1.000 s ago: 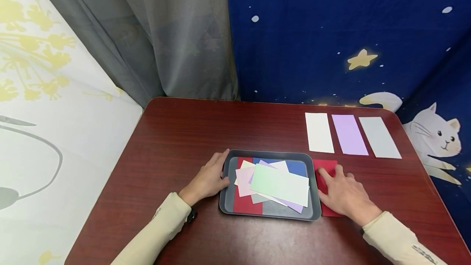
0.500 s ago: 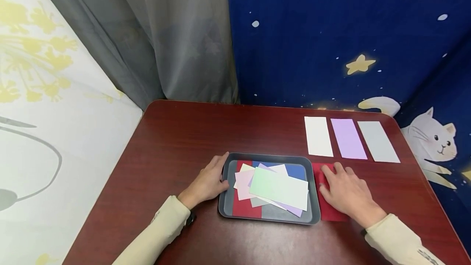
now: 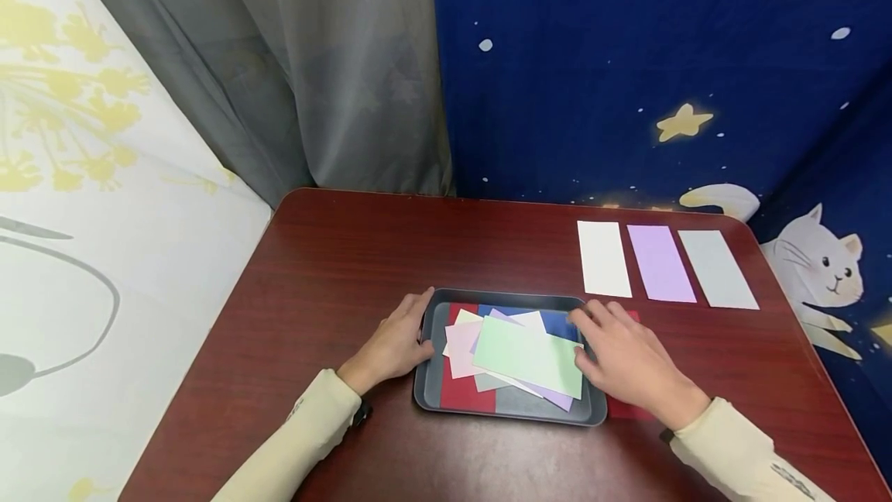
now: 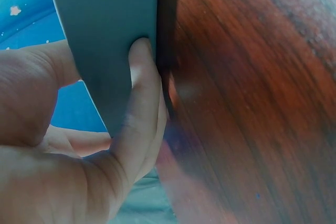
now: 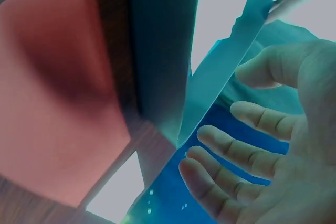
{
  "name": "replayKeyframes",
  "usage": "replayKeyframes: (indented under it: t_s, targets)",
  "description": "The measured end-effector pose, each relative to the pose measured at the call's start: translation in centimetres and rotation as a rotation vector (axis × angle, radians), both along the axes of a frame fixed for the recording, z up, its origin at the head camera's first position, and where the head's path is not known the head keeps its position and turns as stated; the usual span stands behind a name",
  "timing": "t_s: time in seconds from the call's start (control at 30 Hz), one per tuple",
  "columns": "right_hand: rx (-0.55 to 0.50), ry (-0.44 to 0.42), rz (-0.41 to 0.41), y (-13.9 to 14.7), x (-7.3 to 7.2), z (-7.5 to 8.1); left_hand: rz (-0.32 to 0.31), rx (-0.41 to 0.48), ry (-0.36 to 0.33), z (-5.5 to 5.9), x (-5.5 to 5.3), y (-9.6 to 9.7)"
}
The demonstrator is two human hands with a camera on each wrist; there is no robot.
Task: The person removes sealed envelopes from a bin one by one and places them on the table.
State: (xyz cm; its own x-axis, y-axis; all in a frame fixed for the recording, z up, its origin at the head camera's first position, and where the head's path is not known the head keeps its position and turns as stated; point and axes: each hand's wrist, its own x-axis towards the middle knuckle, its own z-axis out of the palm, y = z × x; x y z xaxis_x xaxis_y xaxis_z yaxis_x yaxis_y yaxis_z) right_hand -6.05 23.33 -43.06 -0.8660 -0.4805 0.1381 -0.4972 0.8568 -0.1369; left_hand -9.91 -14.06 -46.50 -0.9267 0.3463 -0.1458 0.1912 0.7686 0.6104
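Note:
A dark grey tray (image 3: 516, 417) lies on the table. My left hand (image 3: 390, 343) grips its left side, thumb at the rim and fingers against the outer wall (image 4: 105, 40). Inside, a fanned pile of paper rectangles has a pale green sheet (image 3: 526, 355) on top, above pink, cream, purple and white ones. Red, blue and grey areas show beneath the pile. My right hand (image 3: 630, 359) hovers over the tray's right rim, fingers spread and holding nothing in the right wrist view. A red sheet (image 3: 627, 411) lies right of the tray, partly hidden by that hand.
At the table's back right, a white sheet (image 3: 605, 259), a purple sheet (image 3: 662, 263) and a grey sheet (image 3: 718, 269) lie in a row. The wooden table (image 3: 362, 246) meets a grey curtain (image 3: 376, 84) and a blue curtain (image 3: 571, 99) behind.
My right hand has lifted off the red sheet and moved left over the tray's right edge. The left hand and tray stay in place. The head view has shifted slightly.

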Motion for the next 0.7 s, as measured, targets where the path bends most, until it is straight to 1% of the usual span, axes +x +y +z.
replayKeyframes:
  t_s: [0.17,0.3,0.43,0.53,0.7]
  targets:
    - [0.006,-0.029,0.116,-0.9,-0.3,-0.4,-0.010,-0.001,0.005,-0.1,0.0,0.0]
    - [-0.001,-0.061,0.171,-1.6,-0.5,-0.8,-0.012,0.002,0.006,-0.1,0.0,-0.1]
    - [-0.011,-0.064,0.224,-2.3,-0.7,-1.1,-0.005,-0.001,0.001,0.0,0.0,-0.1]
    - [-0.005,-0.060,0.254,-3.0,-0.9,-1.2,-0.003,-0.001,0.000,0.0,0.0,-0.1]
    - [0.035,-0.106,0.265,-4.0,-1.1,-1.2,-0.010,0.003,0.005,0.0,0.0,-0.1]
